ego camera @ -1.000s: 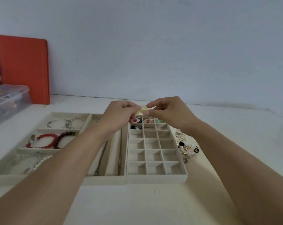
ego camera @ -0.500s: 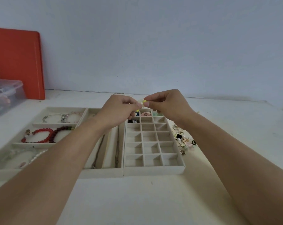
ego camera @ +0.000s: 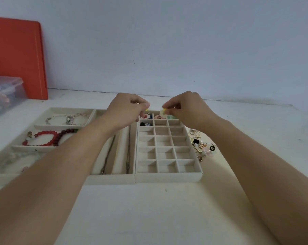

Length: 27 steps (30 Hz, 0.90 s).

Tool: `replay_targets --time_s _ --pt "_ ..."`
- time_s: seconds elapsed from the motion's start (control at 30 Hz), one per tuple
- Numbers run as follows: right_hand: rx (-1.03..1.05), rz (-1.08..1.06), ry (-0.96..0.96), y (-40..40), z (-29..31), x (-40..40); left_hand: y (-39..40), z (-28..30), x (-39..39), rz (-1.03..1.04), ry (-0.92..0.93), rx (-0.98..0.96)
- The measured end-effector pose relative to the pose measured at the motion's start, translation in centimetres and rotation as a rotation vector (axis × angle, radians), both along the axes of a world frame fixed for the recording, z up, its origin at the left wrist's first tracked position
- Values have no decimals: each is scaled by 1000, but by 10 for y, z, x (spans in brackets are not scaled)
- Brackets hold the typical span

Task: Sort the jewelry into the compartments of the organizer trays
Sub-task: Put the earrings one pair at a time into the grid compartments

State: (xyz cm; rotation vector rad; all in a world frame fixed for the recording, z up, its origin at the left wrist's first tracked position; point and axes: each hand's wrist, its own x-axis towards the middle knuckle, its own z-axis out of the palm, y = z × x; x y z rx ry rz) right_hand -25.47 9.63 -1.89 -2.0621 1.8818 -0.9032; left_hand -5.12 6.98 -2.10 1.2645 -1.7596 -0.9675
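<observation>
Small pale-yellow earring piece [ego camera: 162, 111], pinched by the right hand [ego camera: 186, 107], looks light and fiddly; left hand [ego camera: 126, 110] pinches its tiny yellow mate [ego camera: 147, 109].

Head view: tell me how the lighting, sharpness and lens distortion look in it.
Head view: dim, flat, bluish light with only soft shadows and no glare; wide-angle bending curves the table's far edge and stretches the forearms; the grid tray reads fairly sharp, but the loose jewelry pile and the small yellow piece pinched in the right hand are too soft to identify; the left hand is sharp enough.
</observation>
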Motion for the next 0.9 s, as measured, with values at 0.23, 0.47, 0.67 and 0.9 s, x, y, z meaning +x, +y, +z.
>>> replay_targets --time_s 0.23,0.47,0.67,0.9 --pt "48 105 283 -3 -14 7 2 3 -1 -27 22 18" --pt "12 102 265 -3 -24 13 2 3 -2 -28 61 27" --pt "18 75 210 -6 -27 11 3 4 -3 4 86 13" --pt "-73 23 -62 0 0 3 4 3 -4 20 89 22"
